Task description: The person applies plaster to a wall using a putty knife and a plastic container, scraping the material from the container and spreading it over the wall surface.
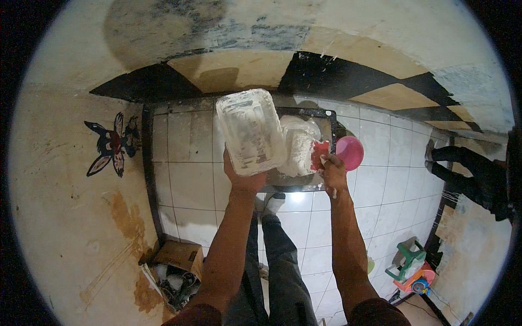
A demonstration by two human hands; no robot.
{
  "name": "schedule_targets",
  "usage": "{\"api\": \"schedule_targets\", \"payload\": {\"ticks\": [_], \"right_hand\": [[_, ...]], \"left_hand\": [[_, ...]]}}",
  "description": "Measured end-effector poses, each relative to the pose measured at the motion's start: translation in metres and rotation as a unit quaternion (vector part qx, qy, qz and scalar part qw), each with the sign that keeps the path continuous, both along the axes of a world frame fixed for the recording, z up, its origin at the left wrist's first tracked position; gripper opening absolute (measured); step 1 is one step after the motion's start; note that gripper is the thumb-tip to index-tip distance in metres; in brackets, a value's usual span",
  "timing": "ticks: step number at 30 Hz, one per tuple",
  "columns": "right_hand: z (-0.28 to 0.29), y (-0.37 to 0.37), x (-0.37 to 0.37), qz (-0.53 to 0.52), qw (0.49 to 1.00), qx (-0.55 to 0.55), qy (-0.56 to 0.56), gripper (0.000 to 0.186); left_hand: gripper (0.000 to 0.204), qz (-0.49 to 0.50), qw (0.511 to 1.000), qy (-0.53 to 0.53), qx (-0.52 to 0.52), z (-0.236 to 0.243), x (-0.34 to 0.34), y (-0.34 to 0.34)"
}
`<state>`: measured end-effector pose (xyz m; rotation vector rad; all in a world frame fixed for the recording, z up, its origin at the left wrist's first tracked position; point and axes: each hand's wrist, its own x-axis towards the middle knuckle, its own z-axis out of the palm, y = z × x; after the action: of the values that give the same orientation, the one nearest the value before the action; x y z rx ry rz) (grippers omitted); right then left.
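My left hand [244, 179] grips the lower end of a clear rectangular plastic tub [251, 132], tilted and smeared inside with white paste. In my right hand [335, 174] is a red scraper [319, 156] with white paste along its edge; the fingers are closed on it. Just beyond the scraper lies a thick white mass of paste [298, 145], on a black-rimmed tray or board [333, 120]. The tub covers the left part of that tray. Right of the tray, close to my right hand, stands a pink bowl [350, 153].
Ahead rises a wall [348, 76] with black and beige patches. An open cardboard box [178, 256] of odds and ends stands at the lower left. Another person's dark-trousered legs [462, 169] are at the right, above a green plastic stool [406, 259] and an orange object [426, 276].
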<state>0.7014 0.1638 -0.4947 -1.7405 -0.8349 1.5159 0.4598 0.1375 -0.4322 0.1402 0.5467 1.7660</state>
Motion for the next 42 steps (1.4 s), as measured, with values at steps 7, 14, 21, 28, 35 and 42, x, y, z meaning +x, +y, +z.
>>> {"api": "schedule_targets", "payload": {"ticks": [7,14,21,28,35,42], "right_hand": [[0.037,-0.004,-0.008,-0.032,0.999,0.015,0.022,0.012],[0.090,-0.004,-0.019,-0.093,0.991,-0.003,0.095,0.011],[0.113,-0.007,-0.057,-0.065,0.994,0.071,0.057,0.013],[0.115,-0.012,-0.089,0.014,0.990,0.121,-0.074,0.018],[0.117,-0.010,-0.092,0.048,0.968,0.142,-0.203,0.018],[0.117,-0.007,-0.084,0.045,0.969,0.136,-0.200,0.018]], "left_hand": [[0.059,-0.053,0.986,-0.103,-0.123,-0.010,-0.013,-0.014],[0.053,-0.093,0.978,-0.087,-0.166,-0.014,-0.011,-0.025],[0.053,-0.111,0.972,-0.111,-0.173,-0.032,0.002,-0.023],[0.050,-0.120,0.974,-0.112,-0.156,-0.016,0.011,-0.017],[0.050,-0.126,0.975,-0.133,-0.126,-0.017,0.010,-0.018],[0.051,-0.129,0.971,-0.144,-0.139,-0.019,0.010,-0.020]]}}
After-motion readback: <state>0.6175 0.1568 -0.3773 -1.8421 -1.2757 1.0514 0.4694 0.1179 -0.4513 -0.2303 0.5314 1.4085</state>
